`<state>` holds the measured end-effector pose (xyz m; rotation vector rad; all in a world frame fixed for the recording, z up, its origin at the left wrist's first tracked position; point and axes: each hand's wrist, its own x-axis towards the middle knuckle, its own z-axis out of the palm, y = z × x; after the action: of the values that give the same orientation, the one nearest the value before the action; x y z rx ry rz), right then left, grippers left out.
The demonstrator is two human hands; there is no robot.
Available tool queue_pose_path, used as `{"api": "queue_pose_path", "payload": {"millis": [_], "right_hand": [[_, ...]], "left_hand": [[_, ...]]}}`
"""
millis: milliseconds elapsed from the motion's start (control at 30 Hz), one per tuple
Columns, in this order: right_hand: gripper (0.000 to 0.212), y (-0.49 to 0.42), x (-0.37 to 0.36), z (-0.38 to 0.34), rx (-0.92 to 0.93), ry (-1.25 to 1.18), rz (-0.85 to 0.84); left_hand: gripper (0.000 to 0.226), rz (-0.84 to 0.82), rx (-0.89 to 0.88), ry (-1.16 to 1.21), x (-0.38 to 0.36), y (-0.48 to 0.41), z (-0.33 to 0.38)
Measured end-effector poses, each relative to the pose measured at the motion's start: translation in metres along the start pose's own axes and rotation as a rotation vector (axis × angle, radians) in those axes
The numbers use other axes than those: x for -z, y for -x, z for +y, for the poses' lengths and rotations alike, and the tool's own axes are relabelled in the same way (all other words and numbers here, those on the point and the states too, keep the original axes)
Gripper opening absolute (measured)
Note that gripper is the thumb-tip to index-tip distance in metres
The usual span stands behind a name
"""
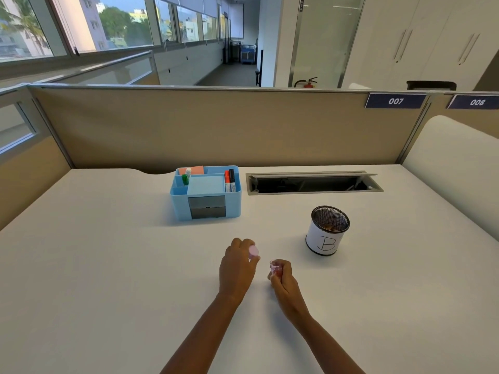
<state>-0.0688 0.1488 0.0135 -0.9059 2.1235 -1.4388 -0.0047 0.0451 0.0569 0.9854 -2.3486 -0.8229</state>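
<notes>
Two hands over a white desk (pixel 108 265). The left hand (pixel 236 265) curls its fingers round one round pink cap (pixel 253 251), pinched at the fingertips on the side facing the other hand. The right hand (pixel 283 279) is closed round one small pink bottle (pixel 276 267), whose open top stands clear above the thumb and forefinger. Cap and bottle are near each other but apart, the cap slightly farther from the person. Whether either hand rests on the desk cannot be told.

Behind the hands stands one blue organiser (pixel 179 209) holding two markers, one red (pixel 227 180) and one black (pixel 232 179), upright in its right compartment. To the right stands one mesh cup (pixel 321 238) wrapped in white paper lettered "B". One open cable hatch (pixel 313 183) lies at the desk's far edge.
</notes>
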Motion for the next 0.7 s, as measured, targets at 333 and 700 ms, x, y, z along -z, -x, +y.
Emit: {"api": "queue_pose_path", "payload": {"millis": [333,700], "right_hand": [[0.026,-0.005,0.019,-0.002,0.056,-0.007,0.048],[0.031,-0.014,0.05,-0.004,0.101,-0.038,0.168]], "left_hand": [[0.024,-0.217,-0.162,-0.506,-0.019,-0.001,-0.037],[0.06,-0.283,-0.128,-0.516,-0.022,-0.006,-0.04]]}}
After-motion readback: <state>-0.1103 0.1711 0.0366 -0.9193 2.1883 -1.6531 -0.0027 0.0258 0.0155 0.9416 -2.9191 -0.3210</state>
